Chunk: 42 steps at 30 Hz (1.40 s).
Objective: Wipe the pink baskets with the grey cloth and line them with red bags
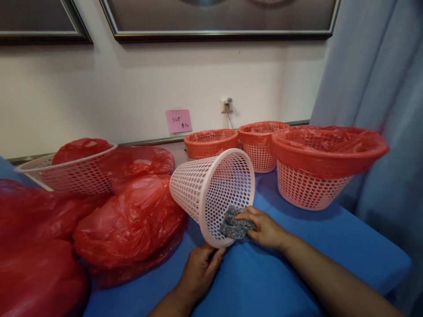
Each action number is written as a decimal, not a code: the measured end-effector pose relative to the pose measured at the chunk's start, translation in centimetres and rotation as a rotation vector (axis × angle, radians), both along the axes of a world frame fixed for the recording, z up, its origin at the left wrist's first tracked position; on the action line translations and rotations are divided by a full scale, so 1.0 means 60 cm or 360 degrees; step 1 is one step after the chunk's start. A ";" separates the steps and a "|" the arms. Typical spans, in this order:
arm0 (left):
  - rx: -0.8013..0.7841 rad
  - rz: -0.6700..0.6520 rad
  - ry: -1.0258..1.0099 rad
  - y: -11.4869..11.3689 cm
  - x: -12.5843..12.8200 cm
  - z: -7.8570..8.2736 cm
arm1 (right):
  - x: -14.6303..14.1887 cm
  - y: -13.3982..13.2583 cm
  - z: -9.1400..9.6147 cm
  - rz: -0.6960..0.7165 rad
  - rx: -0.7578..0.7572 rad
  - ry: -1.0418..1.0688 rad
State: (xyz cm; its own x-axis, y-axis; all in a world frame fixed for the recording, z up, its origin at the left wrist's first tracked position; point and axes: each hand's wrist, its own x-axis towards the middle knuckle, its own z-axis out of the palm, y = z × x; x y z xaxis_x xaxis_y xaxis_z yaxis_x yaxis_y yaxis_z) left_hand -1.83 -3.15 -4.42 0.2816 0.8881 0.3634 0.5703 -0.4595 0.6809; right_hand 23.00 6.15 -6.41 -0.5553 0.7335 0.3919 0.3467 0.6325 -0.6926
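Note:
A white perforated plastic wastebasket [191,178] lies on its side on the blue-covered table [264,277], its open mouth turned towards me and to the right. My left hand [200,269] grips the bottom of its rim, thumb near the edge and the other fingers partly hidden beneath. In my right hand [267,228] is a bunched grey speckled cloth [236,223], pressed at the lower right of the mouth, against the rim and inner wall.
Red plastic bags [128,224] bulge over the left side, near a white basket [82,176]. Behind and right stand a red-lined basket [211,143], another basket [259,152] and a larger lined basket [312,189]. A pink note [179,121] and a socket [226,106] are on the wall.

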 end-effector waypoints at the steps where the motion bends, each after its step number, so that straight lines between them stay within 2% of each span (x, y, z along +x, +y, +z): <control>1: 0.0018 0.0016 -0.0017 -0.002 -0.001 0.001 | 0.003 0.007 -0.006 -0.0109 0.0029 0.0046; 6: 0.0168 0.0176 -0.0143 -0.013 -0.011 0.006 | 0.032 0.050 -0.029 -0.0933 0.0163 0.0238; 8: 0.0219 0.0219 -0.0174 -0.014 -0.013 0.007 | 0.041 0.057 -0.030 -0.1055 0.0140 0.0161; 10: 0.0226 0.0211 -0.0172 -0.013 -0.011 0.006 | 0.039 0.051 -0.027 -0.0956 0.0104 0.0065; 15: 0.0007 0.0077 -0.0034 -0.003 -0.001 0.001 | 0.006 0.002 -0.006 -0.0201 0.0033 -0.0137; 18: -0.0071 -0.0021 0.0028 0.002 0.000 -0.001 | -0.005 -0.012 0.000 -0.0044 0.0050 -0.0148; 20: -0.0055 -0.0030 0.0045 0.002 -0.003 0.000 | -0.001 -0.003 -0.003 -0.0158 0.0132 -0.0121; 23: 0.0036 0.0063 0.0000 -0.003 -0.009 0.001 | 0.020 0.030 -0.015 -0.0624 0.0252 -0.0029; 26: 0.0078 0.0127 -0.0088 -0.008 -0.013 0.000 | 0.042 0.058 -0.023 -0.1018 0.0225 0.0023; 28: 0.0031 0.0129 -0.0123 -0.009 -0.012 -0.001 | 0.046 0.061 -0.024 -0.1037 0.0185 0.0011; 29: 0.0000 0.0129 -0.0134 -0.009 -0.012 -0.002 | 0.045 0.057 -0.023 -0.0965 0.0172 -0.0009; 34: -0.0059 0.0129 -0.0155 -0.009 -0.012 0.002 | 0.020 0.019 -0.019 -0.0325 0.0113 -0.0148; 36: -0.0032 0.0140 -0.0142 -0.011 -0.014 0.004 | 0.017 0.018 -0.019 -0.0230 0.0098 -0.0095; 38: -0.0005 0.0162 -0.0132 -0.012 -0.016 0.004 | 0.024 0.029 -0.021 -0.0371 0.0138 0.0043; 41: 0.0062 0.0169 -0.0130 -0.011 -0.018 0.005 | 0.042 0.055 -0.023 -0.0848 0.0233 0.0178; 42: 0.0088 0.0165 -0.0133 -0.010 -0.018 0.005 | 0.046 0.062 -0.023 -0.0946 0.0236 0.0167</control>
